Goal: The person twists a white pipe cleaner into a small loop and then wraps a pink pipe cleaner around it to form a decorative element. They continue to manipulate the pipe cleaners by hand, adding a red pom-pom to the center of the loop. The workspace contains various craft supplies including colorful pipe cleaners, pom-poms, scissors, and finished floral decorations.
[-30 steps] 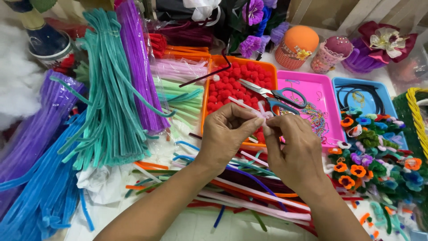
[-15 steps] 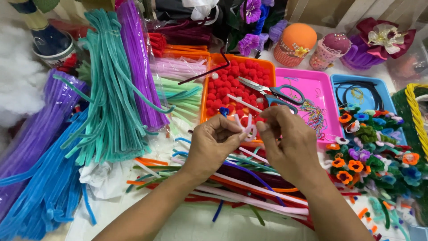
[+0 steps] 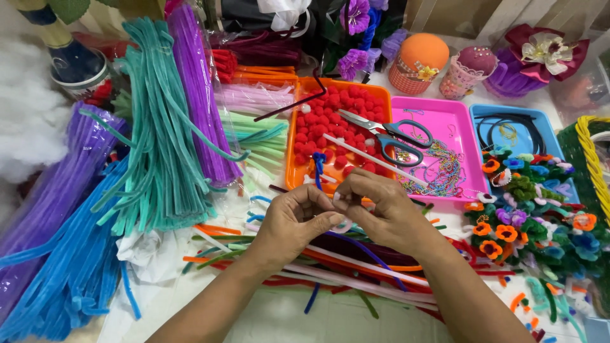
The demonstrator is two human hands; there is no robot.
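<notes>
Looking down, I count two hands meeting just in front of the orange tray [image 3: 298, 171]: my left hand [image 3: 295, 222] and my right hand [image 3: 381, 213] touch at the fingertips, both pinching one small white pipe cleaner piece [image 3: 337, 198] between them, held just above the loose stems strewn on the desk [image 3: 286, 317]. One short blue pipe cleaner [image 3: 318, 166] stands bent at the orange tray's near edge, just beyond my knuckles. I see three trays in a row: the orange one filled with red pompoms [image 3: 324, 130], too many to count, one pink tray [image 3: 445, 121] and one blue tray [image 3: 540, 121]. One pair of scissors [image 3: 387, 133] lies across the orange and pink trays. Four big bundles lie to the left: teal [image 3: 159, 140], purple [image 3: 197, 89], blue [image 3: 70, 267] and lilac [image 3: 51, 197].
</notes>
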